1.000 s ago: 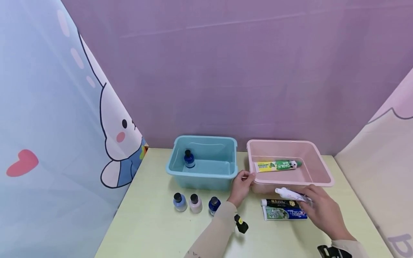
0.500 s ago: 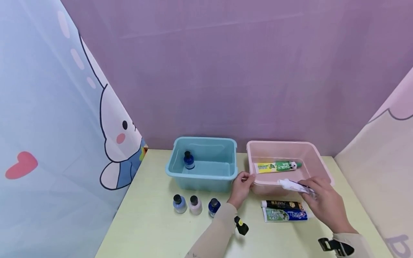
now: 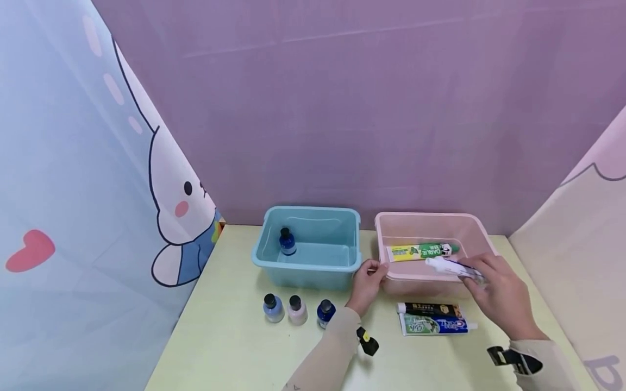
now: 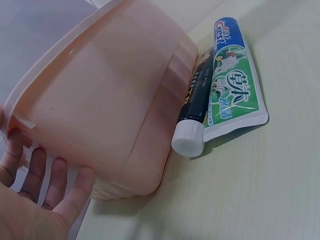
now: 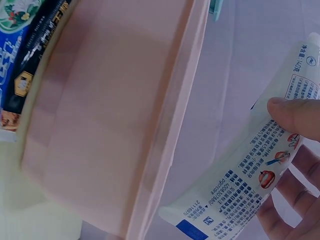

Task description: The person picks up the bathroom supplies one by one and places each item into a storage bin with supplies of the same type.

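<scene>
Pale table (image 3: 220,347), purple cloth (image 3: 342,108) behind; white tube (image 3: 446,266) above pink bin (image 3: 415,286).
Right hand (image 3: 501,296) grasps that tube, left hand (image 3: 365,286) pinches the bin's corner — three more tubes (image 3: 430,309), four bottles (image 3: 273,309), one inside blue bin (image 3: 308,278). Left sleeve (image 3: 323,350) overlaps one bottle; fingers partly cover white tube.

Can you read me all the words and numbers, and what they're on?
Green-yellow tube: "DARLIE"
Blue-green tube: "Crest", "草木水晶"
White tube: "140克"
Black tube: too blurred
Right curtain: purple letter, cut off, unclear
Other print: too small or blurred
</scene>
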